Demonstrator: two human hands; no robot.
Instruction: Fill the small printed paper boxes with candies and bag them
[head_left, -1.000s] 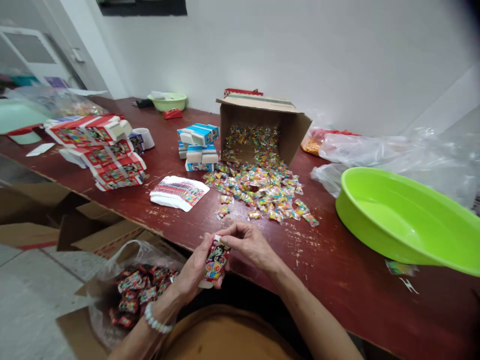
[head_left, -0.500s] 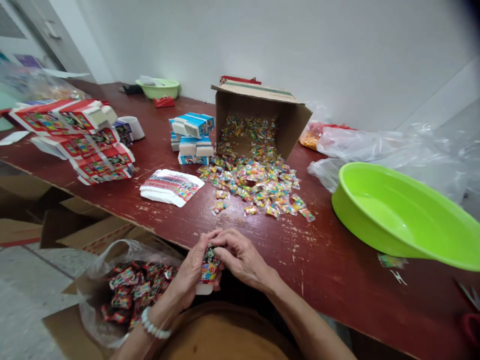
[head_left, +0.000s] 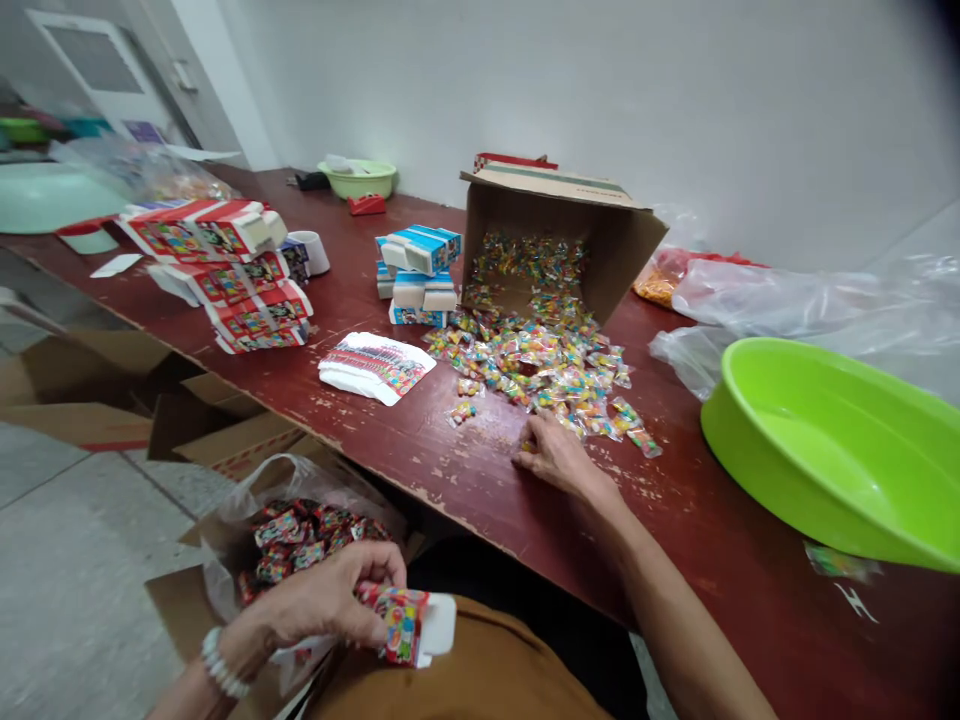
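My left hand [head_left: 330, 598] is closed on a small printed carton [head_left: 405, 622], held low over my lap beside a plastic bag of filled cartons [head_left: 307, 535]. My right hand [head_left: 551, 452] rests on the red-brown table [head_left: 720, 560] with its fingers curled at the near edge of a heap of small wrapped candies [head_left: 536, 365]. Whether its fingers pinch a candy is hidden. The candies spill from a tipped cardboard box [head_left: 555, 235].
A stack of flat printed cartons [head_left: 377, 366] lies left of the heap. Red carton bundles [head_left: 232, 275] and blue ones [head_left: 418, 272] stand farther back. A green basin [head_left: 840, 445] sits at the right, clear plastic bags [head_left: 810, 300] behind it. Cardboard boxes [head_left: 112, 400] lie on the floor.
Both hands were together on the carton at the table edge. Now my left hand has carried it down toward the bag, and my right hand has reached forward to the candy heap.
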